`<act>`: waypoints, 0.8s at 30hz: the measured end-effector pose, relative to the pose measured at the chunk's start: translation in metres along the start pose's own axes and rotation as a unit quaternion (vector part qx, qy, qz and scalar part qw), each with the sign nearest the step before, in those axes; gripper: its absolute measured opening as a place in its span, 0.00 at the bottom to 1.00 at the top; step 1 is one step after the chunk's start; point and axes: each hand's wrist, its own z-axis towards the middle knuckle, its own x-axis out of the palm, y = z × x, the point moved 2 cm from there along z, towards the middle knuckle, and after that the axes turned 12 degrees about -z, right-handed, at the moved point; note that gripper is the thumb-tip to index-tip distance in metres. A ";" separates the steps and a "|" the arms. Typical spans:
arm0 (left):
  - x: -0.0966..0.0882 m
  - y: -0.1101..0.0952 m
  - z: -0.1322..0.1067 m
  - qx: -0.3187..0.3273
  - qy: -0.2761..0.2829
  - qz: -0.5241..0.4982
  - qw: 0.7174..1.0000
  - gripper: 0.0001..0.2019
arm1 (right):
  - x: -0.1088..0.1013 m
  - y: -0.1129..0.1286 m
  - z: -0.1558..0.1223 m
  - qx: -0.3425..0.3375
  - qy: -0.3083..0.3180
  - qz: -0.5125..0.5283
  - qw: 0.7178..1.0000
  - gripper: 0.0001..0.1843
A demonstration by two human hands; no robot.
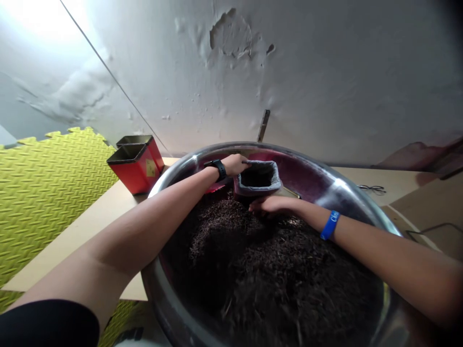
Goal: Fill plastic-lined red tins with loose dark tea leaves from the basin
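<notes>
Two hands worked at the far edge of a big metal basin (pixel 340 188) heaped with dark dry leaves (pixel 260 260). An open grey bag (pixel 258 185) stood upright on the heap, close against the basin's far wall. The left hand (pixel 237 165), with a black watch (pixel 219 168) on its wrist, pinched the bag's left rim with its fingers curled over the edge. That grip likely kept the mouth wide and stopped the soft bag from tipping. The right hand (pixel 269 205), with a blue wristband (pixel 330 224) behind it, lay palm down on the leaves at the bag's foot, fingers side by side and touching its base, probably bracing it. Could not tell if it held any leaves underneath. The basin sat on a pale board (pixel 90 226). Two open red tins (pixel 135 166) stood side by side at the board's far-left corner, just beside the basin and within easy reach. A yellow foam mat (pixel 47 178) lay past the board's left edge, and a peeling white wall (pixel 325 82) rose behind
</notes>
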 end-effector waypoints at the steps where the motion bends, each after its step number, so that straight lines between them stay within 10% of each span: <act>1: 0.000 -0.001 -0.001 0.002 -0.001 0.001 1.000 0.15 | 0.003 -0.002 0.004 -0.006 -0.009 -0.035 0.999 0.21; 9: -0.004 -0.006 -0.007 0.005 0.004 -0.014 1.000 0.13 | 0.039 0.014 0.008 -0.058 0.023 -0.046 0.997 0.31; 24: -0.001 -0.001 -0.001 0.006 -0.001 0.002 1.000 0.15 | 0.038 0.039 -0.010 -0.112 0.056 -0.087 0.988 0.32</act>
